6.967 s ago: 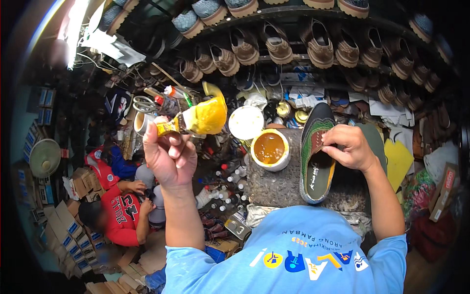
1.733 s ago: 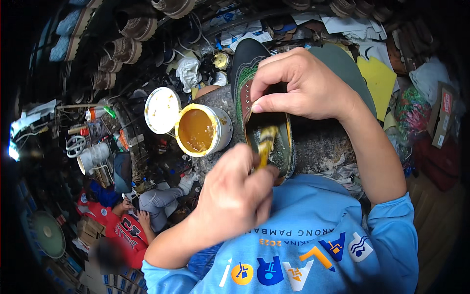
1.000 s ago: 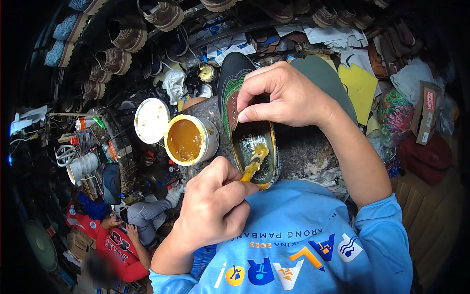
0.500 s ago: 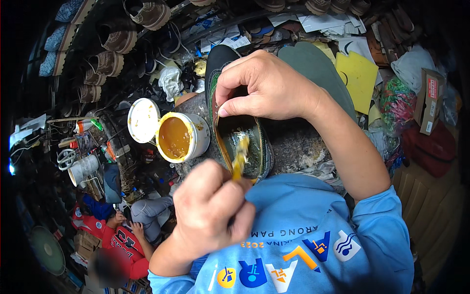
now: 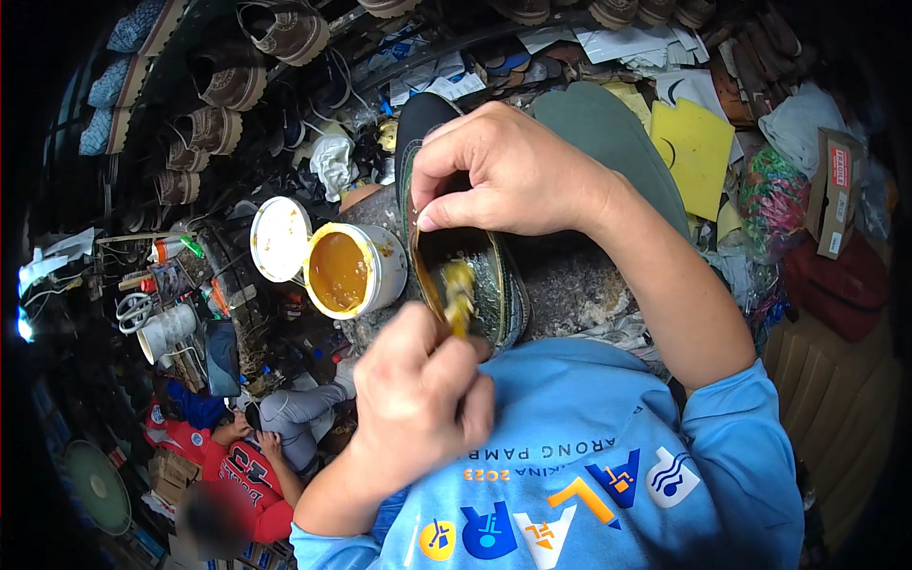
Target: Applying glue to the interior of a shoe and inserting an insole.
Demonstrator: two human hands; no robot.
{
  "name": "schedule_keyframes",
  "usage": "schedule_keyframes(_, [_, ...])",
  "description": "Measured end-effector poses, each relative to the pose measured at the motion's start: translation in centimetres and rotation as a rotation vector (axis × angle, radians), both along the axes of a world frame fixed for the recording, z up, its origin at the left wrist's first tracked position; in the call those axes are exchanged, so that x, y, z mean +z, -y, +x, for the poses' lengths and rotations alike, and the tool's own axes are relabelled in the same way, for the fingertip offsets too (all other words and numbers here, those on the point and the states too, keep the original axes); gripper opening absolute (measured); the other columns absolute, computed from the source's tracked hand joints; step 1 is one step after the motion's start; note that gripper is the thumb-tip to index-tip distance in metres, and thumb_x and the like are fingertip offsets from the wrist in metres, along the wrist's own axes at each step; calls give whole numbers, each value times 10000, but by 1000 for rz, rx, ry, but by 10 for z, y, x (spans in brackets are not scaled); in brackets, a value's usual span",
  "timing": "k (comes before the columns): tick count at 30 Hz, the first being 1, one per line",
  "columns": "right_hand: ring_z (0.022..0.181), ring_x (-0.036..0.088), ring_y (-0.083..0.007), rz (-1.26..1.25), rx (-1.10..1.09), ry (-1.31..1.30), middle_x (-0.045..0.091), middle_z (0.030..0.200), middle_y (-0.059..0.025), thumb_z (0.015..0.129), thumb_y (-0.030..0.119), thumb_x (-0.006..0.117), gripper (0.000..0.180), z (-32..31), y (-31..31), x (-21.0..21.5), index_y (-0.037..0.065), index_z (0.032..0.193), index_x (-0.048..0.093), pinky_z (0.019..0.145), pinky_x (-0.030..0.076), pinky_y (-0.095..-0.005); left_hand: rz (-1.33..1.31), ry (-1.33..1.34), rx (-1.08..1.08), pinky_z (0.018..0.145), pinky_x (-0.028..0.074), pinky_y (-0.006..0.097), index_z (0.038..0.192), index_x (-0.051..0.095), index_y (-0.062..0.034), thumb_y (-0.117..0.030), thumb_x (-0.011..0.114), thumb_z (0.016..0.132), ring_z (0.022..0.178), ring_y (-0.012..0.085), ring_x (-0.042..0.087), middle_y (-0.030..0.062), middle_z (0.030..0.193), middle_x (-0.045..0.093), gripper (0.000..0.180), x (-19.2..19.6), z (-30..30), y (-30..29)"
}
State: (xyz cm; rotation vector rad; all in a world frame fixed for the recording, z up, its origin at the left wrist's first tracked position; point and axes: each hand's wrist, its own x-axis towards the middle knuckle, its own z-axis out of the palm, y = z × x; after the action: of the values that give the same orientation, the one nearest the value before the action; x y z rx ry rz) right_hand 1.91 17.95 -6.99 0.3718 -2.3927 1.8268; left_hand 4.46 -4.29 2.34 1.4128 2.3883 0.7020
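Observation:
My left hand [image 5: 418,385] is closed around a small yellow brush [image 5: 459,299], smeared by motion, its bristle end inside a dark shoe [image 5: 508,294]. The shoe has green trim and its opening faces up; wet, shiny patches show on its inner wall. With thumb and fingertips, my right hand [image 5: 513,171] pinches the shoe's left rim near the tongue area, and hides part of the upper. Left of the shoe, an open white tub [image 5: 389,271] holds amber, glue-like paste [image 5: 340,273]. Its smeared lid [image 5: 281,237] hangs open beside it.
A green sole-shaped sheet [image 5: 613,142] lies beyond my right forearm, with yellow foam [image 5: 695,152] beside it. Brown shoes [image 5: 228,76] line a rack at upper left. White-handled scissors [image 5: 134,312] and a mug [image 5: 166,330] stand at left. A person in red [image 5: 242,480] sits at lower left.
My left hand and the brush have shifted slightly within the shoe, toward its left rim. My right hand keeps its pinch on the rim.

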Motion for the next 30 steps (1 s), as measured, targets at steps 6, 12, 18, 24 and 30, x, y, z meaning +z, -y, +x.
schedule_keyframes(6, [742, 726, -261, -4, -5, -1, 740, 788, -118, 777, 185, 803, 166, 3, -4, -3, 48, 862, 768, 697, 560, -365, 276, -63, 158, 488, 483, 339, 860, 707, 14, 33, 765, 736, 513, 235, 573, 94, 651, 584, 139, 0, -11, -3])
schedule_keyframes(12, [737, 711, -236, 8, 15, 35, 732, 794, -101, 789, 166, 815, 152, 3, -3, 4, 44, 863, 761, 683, 546, -354, 279, 63, 146, 457, 445, 384, 802, 648, -29, 15, 786, 766, 476, 254, 540, 79, 603, 513, 149, -16, 0, 8])
schedule_keyframes(18, [749, 703, -188, 22, 8, 11, 736, 808, -82, 812, 142, 819, 147, 3, -1, 7, 28, 878, 753, 697, 537, -318, 277, 184, 240, 555, 506, 328, 827, 707, 31, 15, 719, 867, 567, 236, 655, 127, 687, 667, 45, -29, -40, 4])
schedule_keyframes(24, [774, 687, -165, 50, 15, 37, 731, 818, -65, 822, 122, 819, 135, 4, -3, 10, 17, 863, 746, 688, 519, -303, 131, 550, 111, 588, 507, 327, 815, 714, 23, -3, 700, 869, 588, 215, 656, 111, 673, 665, 61, -15, -69, 11])
schedule_keyframes(30, [772, 685, -154, 27, 7, 24, 733, 814, -64, 813, 107, 815, 124, 3, -1, 9, 17, 862, 747, 694, 516, -300, 2, 637, -134, 653, 537, 369, 838, 719, 17, 8, 718, 766, 710, 295, 688, 133, 754, 687, 73, -10, -86, 0])
